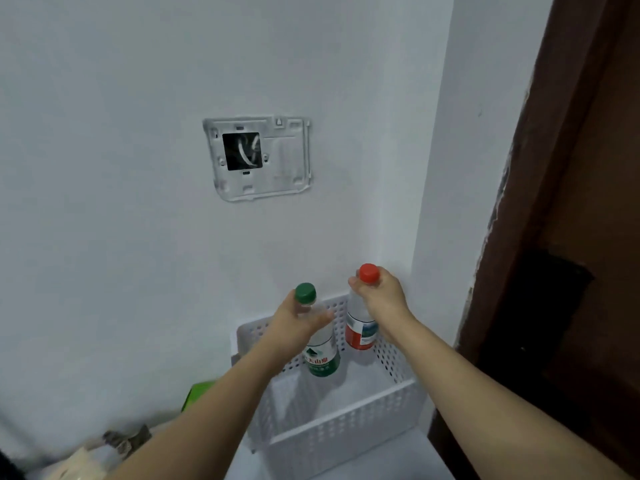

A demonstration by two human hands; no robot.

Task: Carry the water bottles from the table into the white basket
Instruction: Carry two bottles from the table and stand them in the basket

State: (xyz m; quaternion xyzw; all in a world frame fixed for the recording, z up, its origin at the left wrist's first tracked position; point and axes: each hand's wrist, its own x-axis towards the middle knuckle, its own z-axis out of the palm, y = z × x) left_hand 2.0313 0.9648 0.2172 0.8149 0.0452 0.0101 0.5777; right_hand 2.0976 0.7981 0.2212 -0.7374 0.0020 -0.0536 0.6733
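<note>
water bottles hang upright over the white perforated basket [346, 434], each held by its neck. left hand [294, 320] grips the green-capped bottle [320, 355], fingers curled below the cap. right hand [381, 299] clamps the red-capped bottle [360, 327] likewise. basket sits against a white wall bearing an open mounting plate [258, 157].

Two bare forearms reach in from the lower edge; no sleeve covers either as far as the view shows; the left hand [294, 318] and right hand [382, 299] carry nothing worn; fingers blurred.
</note>
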